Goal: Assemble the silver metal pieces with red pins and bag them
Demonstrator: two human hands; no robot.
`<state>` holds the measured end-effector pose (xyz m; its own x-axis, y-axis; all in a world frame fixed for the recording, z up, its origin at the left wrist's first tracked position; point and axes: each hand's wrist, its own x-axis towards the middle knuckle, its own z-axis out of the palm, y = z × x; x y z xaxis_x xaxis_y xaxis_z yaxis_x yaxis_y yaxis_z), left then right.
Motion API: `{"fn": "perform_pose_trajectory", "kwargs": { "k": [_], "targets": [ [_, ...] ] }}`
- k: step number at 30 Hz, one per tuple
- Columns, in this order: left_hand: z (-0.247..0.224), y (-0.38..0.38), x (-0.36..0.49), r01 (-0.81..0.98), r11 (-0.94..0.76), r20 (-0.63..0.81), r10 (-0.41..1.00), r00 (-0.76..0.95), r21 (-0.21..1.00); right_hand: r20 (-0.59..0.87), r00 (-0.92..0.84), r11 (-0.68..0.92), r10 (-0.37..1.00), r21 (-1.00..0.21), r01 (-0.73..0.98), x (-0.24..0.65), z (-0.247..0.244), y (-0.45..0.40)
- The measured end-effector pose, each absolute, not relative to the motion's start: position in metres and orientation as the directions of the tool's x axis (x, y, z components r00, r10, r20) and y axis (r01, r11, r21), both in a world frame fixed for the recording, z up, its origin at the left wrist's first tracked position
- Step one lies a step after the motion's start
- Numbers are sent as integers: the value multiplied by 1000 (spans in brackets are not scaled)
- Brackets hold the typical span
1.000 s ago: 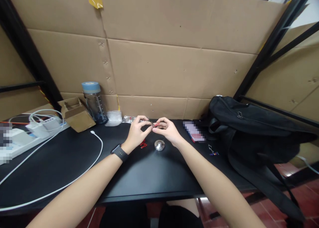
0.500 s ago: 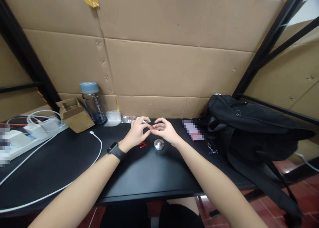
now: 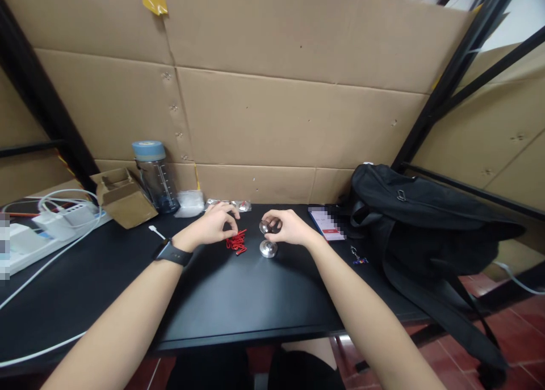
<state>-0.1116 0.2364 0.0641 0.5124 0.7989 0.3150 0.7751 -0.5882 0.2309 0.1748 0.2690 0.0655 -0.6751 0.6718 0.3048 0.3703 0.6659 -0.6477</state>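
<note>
My right hand (image 3: 286, 227) grips a shiny metal disc (image 3: 264, 227), shaped like a small cymbal, between thumb and fingers. It is raised just above a second domed metal disc (image 3: 268, 249) lying on the black table. Whether the two discs touch, I cannot tell. To the left, a bunched red cord (image 3: 237, 242) rests on the table. My left hand (image 3: 216, 222), with a dark watch on its wrist, hovers at the cord's upper left edge. Its thumb and fingers are curved and apart, with nothing visible between them.
Small clear packets (image 3: 240, 205) and a white plastic wrap (image 3: 189, 203) lie at the back. Left stand a blue-lidded bottle (image 3: 156, 177), an opened cardboard box (image 3: 128, 200) and a power strip (image 3: 25, 251) with cables. Right are a phone (image 3: 327, 224), a keychain (image 3: 360, 259) and a black bag (image 3: 434, 225).
My hands have parted. The left moved left and the red cord now lies bunched on the table. The right has taken hold of a metal disc above the other one.
</note>
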Motion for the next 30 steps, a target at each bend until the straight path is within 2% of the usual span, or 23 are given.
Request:
{"fn": "perform_pose_trajectory", "kwargs": {
  "k": [4,7,10,13,17,24,30],
  "targets": [
    [64,237,-113,799,-559,242,825,510,222,145,-758,665,635,-602,442,187,70,274],
    [61,241,-117,790,-568,263,818,512,231,83,-794,679,602,-576,454,191,71,276],
    [51,250,-129,817,-531,338,829,446,225,72,-810,691,582,-569,446,192,70,277],
    [32,262,-145,919,-356,388,881,269,171,49,-817,690,575,-566,451,192,71,276],
    [6,273,-155,981,-169,292,947,136,91,20,-825,704,565,-532,470,190,71,275],
    [-3,277,-150,992,-69,225,973,43,107,4,-842,718,540,-524,458,187,70,274],
    [0,276,-146,995,3,262,965,-30,100,17,-850,719,526,-543,434,186,66,275]
  ]
}}
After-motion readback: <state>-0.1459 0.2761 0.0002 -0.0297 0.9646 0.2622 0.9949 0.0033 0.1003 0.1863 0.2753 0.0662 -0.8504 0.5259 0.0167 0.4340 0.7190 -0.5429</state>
